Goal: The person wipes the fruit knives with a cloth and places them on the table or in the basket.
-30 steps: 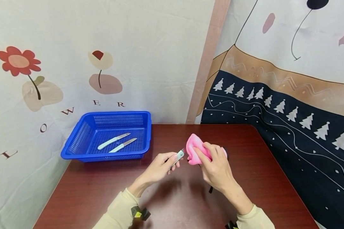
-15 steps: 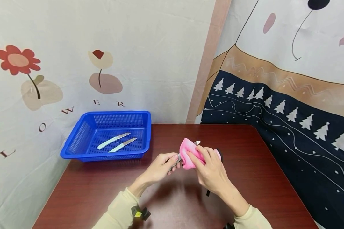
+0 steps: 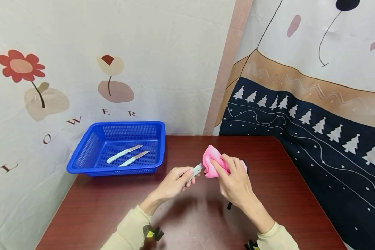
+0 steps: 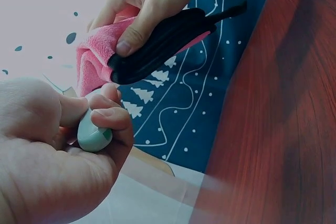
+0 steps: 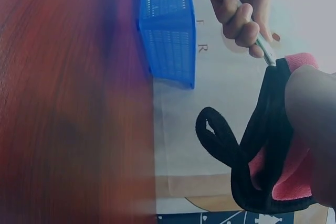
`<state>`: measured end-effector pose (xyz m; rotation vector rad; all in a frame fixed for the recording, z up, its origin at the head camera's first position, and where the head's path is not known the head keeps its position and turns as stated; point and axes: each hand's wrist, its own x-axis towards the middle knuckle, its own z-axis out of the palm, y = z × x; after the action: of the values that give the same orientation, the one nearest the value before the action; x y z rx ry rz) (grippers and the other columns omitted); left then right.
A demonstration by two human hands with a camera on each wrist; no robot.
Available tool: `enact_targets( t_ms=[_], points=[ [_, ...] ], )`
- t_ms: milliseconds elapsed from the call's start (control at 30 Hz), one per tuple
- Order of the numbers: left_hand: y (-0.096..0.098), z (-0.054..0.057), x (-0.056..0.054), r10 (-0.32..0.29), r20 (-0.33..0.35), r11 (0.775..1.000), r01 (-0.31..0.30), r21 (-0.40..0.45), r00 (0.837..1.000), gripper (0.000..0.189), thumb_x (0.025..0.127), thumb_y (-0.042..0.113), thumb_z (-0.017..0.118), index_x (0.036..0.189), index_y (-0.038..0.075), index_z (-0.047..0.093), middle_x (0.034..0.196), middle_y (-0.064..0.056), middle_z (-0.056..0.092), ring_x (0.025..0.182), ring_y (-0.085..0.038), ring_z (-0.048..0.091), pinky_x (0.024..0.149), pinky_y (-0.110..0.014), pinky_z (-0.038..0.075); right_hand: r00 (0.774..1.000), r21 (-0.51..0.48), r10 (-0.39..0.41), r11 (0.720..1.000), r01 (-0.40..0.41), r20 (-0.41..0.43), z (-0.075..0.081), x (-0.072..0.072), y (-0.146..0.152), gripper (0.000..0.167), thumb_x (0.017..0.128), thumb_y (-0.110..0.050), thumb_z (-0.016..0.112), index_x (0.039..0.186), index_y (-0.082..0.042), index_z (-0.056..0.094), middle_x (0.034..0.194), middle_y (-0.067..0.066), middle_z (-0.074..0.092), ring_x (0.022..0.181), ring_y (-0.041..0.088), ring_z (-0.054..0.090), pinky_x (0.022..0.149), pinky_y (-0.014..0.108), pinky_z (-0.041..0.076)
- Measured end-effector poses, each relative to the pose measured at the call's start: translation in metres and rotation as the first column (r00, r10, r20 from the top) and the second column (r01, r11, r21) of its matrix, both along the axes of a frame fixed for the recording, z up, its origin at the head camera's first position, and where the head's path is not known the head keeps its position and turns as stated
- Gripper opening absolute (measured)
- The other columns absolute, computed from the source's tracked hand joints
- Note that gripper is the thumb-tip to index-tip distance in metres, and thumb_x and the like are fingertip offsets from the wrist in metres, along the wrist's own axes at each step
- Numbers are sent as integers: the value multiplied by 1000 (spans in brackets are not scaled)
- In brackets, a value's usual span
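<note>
My left hand grips the pale green handle of a knife above the middle of the table. My right hand pinches a folded pink cloth around the knife's blade, most of which the cloth hides. Black edging and a short hanging loop belong to the cloth, as both wrist views show. The butt of the knife handle pokes out of my left fist in the left wrist view.
A blue plastic basket stands at the back left of the brown table. Inside it lie two pale-handled knives, the rear one and the front one. Printed curtains hang behind the table and along its right side.
The cloth slid left along the blade toward the handle, showing the tip, then back right, covering the tip again. My left hand and the knife stayed nearly still.
</note>
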<state>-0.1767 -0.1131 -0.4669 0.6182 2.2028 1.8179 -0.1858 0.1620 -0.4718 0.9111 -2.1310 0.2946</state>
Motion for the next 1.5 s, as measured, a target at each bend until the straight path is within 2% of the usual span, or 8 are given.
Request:
enact_targets(
  t_ms=[267,400,700,900,1000,1133,1267,1500],
  points=[
    [0,0,1,10,-8,1000,-10,-7,1000,36,122,17,47,122,-5,76,91,-18,64,68,-4,52,59,-16,44,1000,-32,-12,999,12,-9,2,-4,7,61,90,-12,78,150,-13,71,139,26,65,114,40,61,87,53,55],
    [0,0,1,10,-18,1000,-10,-10,1000,34,122,18,49,120,-3,76,90,-17,63,69,-4,52,59,-16,45,1000,-53,-19,998,17,-23,2,-7,10,62,88,-9,78,150,-13,71,138,26,65,113,41,61,87,55,54],
    [-1,-1,3,-6,2,1000,5,5,1000,37,123,19,46,125,-4,75,89,0,62,73,-5,54,61,-17,46,999,-144,-36,989,34,-11,6,-12,19,59,88,-6,78,147,-9,72,136,29,64,109,45,60,86,57,53],
    [0,-1,4,-1,-3,1000,2,30,1000,37,123,17,45,126,-5,75,92,-13,64,73,-5,54,61,-17,45,999,-193,-31,981,24,-34,8,-11,19,53,94,-11,72,147,-10,72,134,30,64,107,45,59,85,56,51],
    [0,-1,4,6,0,999,-6,35,1000,37,123,16,45,125,-6,75,95,-22,63,73,-4,53,61,-16,45,998,-182,3,983,-13,-58,7,-9,14,44,104,-17,63,146,-9,73,133,29,65,106,44,60,85,55,51],
    [0,-2,3,14,7,1000,-14,23,1000,38,123,17,45,125,-6,75,93,-18,64,71,-4,52,61,-16,45,995,-127,59,989,-70,-84,5,-3,4,41,114,-26,53,144,-9,75,133,27,67,109,40,62,85,53,53],
    [0,-2,3,16,3,1000,-16,13,1000,37,123,16,46,120,-6,75,91,-10,63,68,-5,51,61,-16,44,991,-66,103,992,-109,-86,1,3,-7,41,114,-28,51,143,-11,75,134,24,68,110,38,63,84,53,54],
    [0,-1,4,1,-32,1000,-1,9,999,38,122,14,44,105,-6,72,85,-12,61,65,-5,51,61,-16,43,985,4,147,989,-147,-93,-3,9,-21,39,112,-20,51,140,-14,76,133,19,71,107,35,64,88,50,55]
  ],
)
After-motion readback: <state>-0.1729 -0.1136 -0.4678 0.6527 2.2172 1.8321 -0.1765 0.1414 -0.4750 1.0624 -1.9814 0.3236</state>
